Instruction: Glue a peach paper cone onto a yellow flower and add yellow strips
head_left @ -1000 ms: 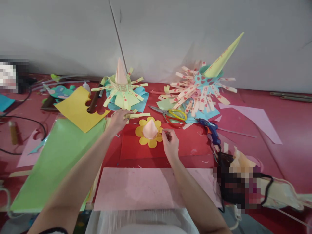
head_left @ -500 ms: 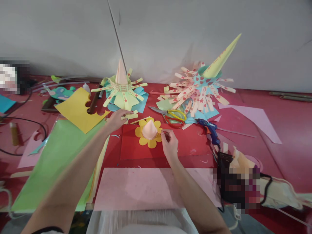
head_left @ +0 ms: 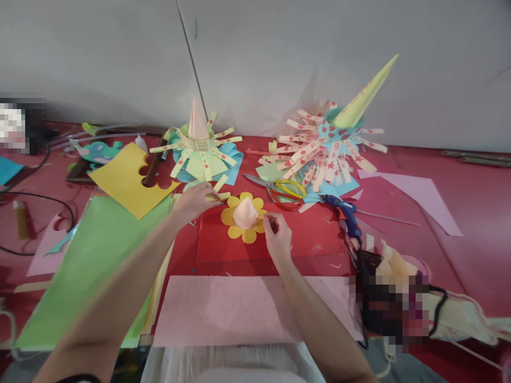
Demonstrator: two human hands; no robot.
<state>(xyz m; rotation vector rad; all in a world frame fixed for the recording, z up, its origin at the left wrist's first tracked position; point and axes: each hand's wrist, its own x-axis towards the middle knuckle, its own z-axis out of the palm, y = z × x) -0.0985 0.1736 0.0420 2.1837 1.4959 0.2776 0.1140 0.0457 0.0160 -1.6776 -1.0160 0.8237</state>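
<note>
A yellow paper flower [head_left: 248, 234] lies on a red sheet, with a pale pink paper cone [head_left: 245, 213] standing at its middle. My right hand [head_left: 278, 234] pinches the flower's right-hand petal between thumb and fingers. To the flower's upper left, my left hand [head_left: 198, 199] has its fingertips closed on a pale yellow paper strip [head_left: 224, 196]. Another loose strip [head_left: 220, 183] lies tilted just above those fingers. Behind the flower rest scissors [head_left: 289, 192] with yellow and red handles.
Two fringed paper hats with cones, one left [head_left: 197, 141] and one right [head_left: 339, 130], stand by the wall. A blue glue gun [head_left: 346, 210] lies right. Green card [head_left: 96, 255], yellow card [head_left: 133, 183] and a pink sheet [head_left: 223, 311] cover the table around my arms.
My left hand has moved slightly right and down among the strips, and the strips have shifted and turned. My right hand and the flower stay in place.
</note>
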